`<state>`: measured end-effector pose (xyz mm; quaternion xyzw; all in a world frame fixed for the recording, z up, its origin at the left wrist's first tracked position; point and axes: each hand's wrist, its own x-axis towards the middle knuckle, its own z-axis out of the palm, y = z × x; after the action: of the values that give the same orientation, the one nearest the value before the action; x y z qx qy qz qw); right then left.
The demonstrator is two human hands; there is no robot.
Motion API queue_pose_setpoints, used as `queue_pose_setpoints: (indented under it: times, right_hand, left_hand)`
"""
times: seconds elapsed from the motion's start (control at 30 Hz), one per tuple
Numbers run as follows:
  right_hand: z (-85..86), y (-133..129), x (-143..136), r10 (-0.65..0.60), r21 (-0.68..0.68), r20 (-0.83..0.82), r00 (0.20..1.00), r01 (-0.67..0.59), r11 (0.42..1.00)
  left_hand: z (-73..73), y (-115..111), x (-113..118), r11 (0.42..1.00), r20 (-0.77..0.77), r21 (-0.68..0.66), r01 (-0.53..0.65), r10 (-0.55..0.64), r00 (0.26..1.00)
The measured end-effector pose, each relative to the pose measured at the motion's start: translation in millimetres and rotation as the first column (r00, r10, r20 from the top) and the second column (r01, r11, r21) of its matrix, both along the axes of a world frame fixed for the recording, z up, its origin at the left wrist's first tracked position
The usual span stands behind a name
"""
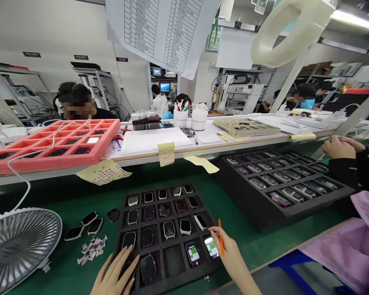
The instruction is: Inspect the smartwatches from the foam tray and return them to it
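Passable along green table (229,217) between low tray (184,281) and tall tray (244,205), blocked at left by fan (14,246) and loose watches (95,226), roofed at back by shelf (141,156) and drooping yellow paper (203,164)

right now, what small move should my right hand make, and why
Perhaps ease the right hand toward the nearest lit watch in the black tray: its screen is on, and the hand is beside it, holding an orange pen-like tool.
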<state>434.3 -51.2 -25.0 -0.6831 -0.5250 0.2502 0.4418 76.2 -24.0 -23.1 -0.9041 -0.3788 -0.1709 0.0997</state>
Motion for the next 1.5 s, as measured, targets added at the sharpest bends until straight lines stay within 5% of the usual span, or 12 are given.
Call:
queue_pose_setpoints:
  times: [0.07, 0.2, 0.4, 0.57, 0.77, 0.97, 1.1, 1.17, 1.23, 1.3, 1.4, 1.5]
  right_hand:
    - [3.2, 0, 4, 0.082, -0.026, -0.003, 0.997, -0.082, 0.996]
    - [17.6, -4, 9, 0.25, -0.098, 0.0, 0.968, -0.249, 0.964]
    - [25.6, -7, 14, 0.342, -0.076, 0.004, 0.94, -0.341, 0.937]
    - [20.9, -2, 22, 0.246, -0.049, -0.181, 0.952, -0.258, 0.965]
    - [35.6, 12, 29, 0.177, -0.043, -0.547, 0.818, -0.239, 0.97]
    - [73.8, 45, 16, 0.271, 0.045, -0.641, 0.718, -0.317, 0.947]
    - [90.4, 78, 0, 0.373, 0.071, -0.633, 0.678, -0.429, 0.9]
    - [91.5, 97, -11, 0.429, 0.098, -0.629, 0.649, -0.481, 0.871]
    - [88.3, 115, -23, 0.469, 0.129, -0.627, 0.623, -0.51, 0.85]
    - [82.6, 131, -35, 0.491, 0.149, -0.627, 0.604, -0.526, 0.837]
    - [72.4, 152, -52, 0.506, 0.151, -0.628, 0.591, -0.546, 0.824]
    - [62.3, 165, -61, 0.505, 0.15, -0.623, 0.598, -0.542, 0.827]
  left_hand:
    - [16.2, -2, 24, 0.995, 0.029, -0.102, -0.012, 0.015, 0.999]
    - [49.8, -1, 96, 0.94, 0.088, -0.307, 0.152, -0.131, 0.987]
    - [52.4, 18, 170, 0.863, -0.065, -0.488, 0.134, -0.189, 0.98]
    - [57.7, 34, 180, 0.834, -0.175, -0.521, 0.182, -0.313, 0.933]
    - [41.7, 49, 188, 0.792, -0.162, -0.59, 0.156, -0.305, 0.938]
    - [28.4, 56, 171, 0.669, 0.305, -0.665, 0.332, -0.162, 0.938]
    - [36.9, 79, 144, 0.413, 0.612, -0.762, 0.499, 0.205, 0.764]
    - [39.2, 96, 132, 0.23, 0.65, -0.752, 0.617, 0.415, 0.637]
    - [39.4, 111, 121, 0.116, 0.634, -0.665, 0.738, 0.61, 0.475]
    - [38.8, 122, 115, 0.099, 0.574, -0.574, 0.813, 0.757, 0.313]
    - [38.8, 132, 110, 0.153, 0.477, -0.483, 0.862, 0.872, 0.112]
    - [39.4, 136, 107, 0.152, 0.373, -0.421, 0.894, 0.928, 0.018]
